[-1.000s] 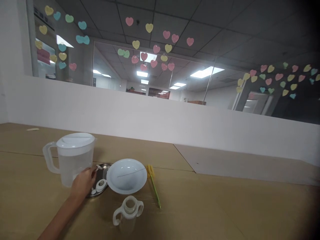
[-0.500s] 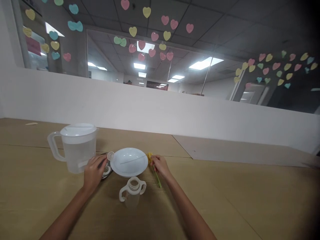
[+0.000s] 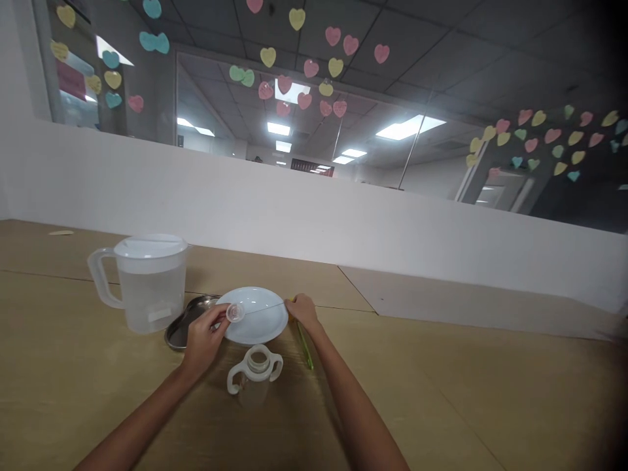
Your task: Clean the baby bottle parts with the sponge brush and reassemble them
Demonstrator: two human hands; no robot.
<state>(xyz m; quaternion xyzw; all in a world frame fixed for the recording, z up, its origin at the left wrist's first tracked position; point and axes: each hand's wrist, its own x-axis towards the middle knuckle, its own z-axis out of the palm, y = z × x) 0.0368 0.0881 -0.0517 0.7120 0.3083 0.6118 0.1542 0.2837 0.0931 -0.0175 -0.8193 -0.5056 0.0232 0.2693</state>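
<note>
Between the fingers of my left hand (image 3: 205, 337), a small clear plastic round piece like a bottle cap (image 3: 236, 313) is held over the left edge of a white bowl (image 3: 255, 335). My right hand (image 3: 303, 310), at the bowl's right rim, pinches the end of a thin wire-like rod (image 3: 265, 308). The rod reaches leftward over the bowl towards the clear piece; whether they touch I cannot tell. Under my right hand lies a brush with a green handle (image 3: 305, 348), its yellow head mostly covered. A two-handled clear cup (image 3: 255, 389) without a lid stands nearer me.
A lidded plastic jug (image 3: 153, 294) holding clear liquid stands on the left. Beside it lies a metal tray (image 3: 184, 320), partly behind my left hand. A flat beige piece (image 3: 61, 233) lies at the back left. A white wall (image 3: 275, 209) borders the table (image 3: 441, 392).
My left hand has moved right with the clear piece, from over the tray to the bowl's edge. My right hand has shifted from the yellow brush head to the rod's end.
</note>
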